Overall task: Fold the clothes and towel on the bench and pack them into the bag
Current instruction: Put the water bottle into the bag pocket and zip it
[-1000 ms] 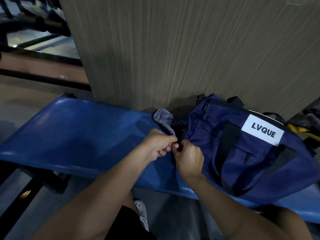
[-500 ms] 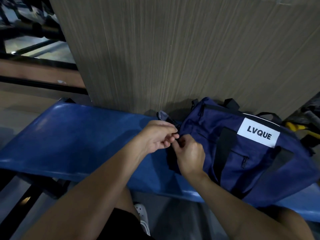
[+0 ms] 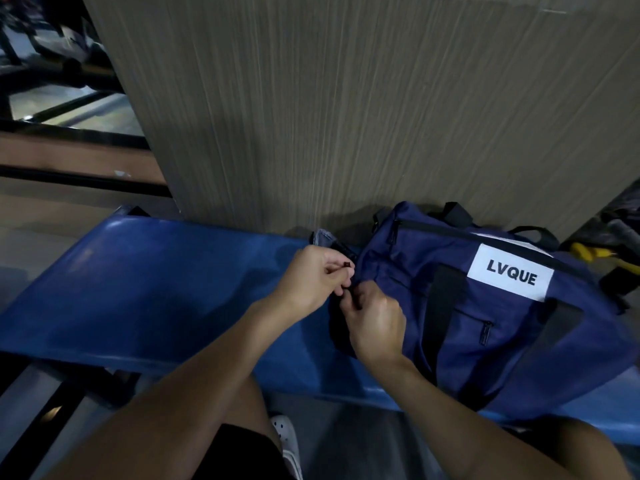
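Note:
A navy duffel bag (image 3: pixel 512 327) with a white LVQUE label lies on the blue bench (image 3: pixel 145 289), against the wood-grain wall. At the bag's left end, my left hand (image 3: pixel 315 278) pinches a small dark zipper pull between thumb and fingers. Just below and to the right, my right hand (image 3: pixel 375 320) grips the bag's fabric edge by the zipper. A grey-lined flap (image 3: pixel 323 239) sticks up behind my left hand. No clothes or towel are in sight on the bench.
The wood-grain wall (image 3: pixel 346 116) rises right behind the bench. Yellow and black gear (image 3: pixel 595 254) lies to the right of the bag. Dark metal rails (image 3: pixel 76 178) and floor show at the left; my knee and white shoe (image 3: pixel 287 441) are below the bench edge.
The grey-lined flap at the bag's left end has come down and mostly closed. Both hands stayed together at the zipper, shifting slightly up along the bag's end.

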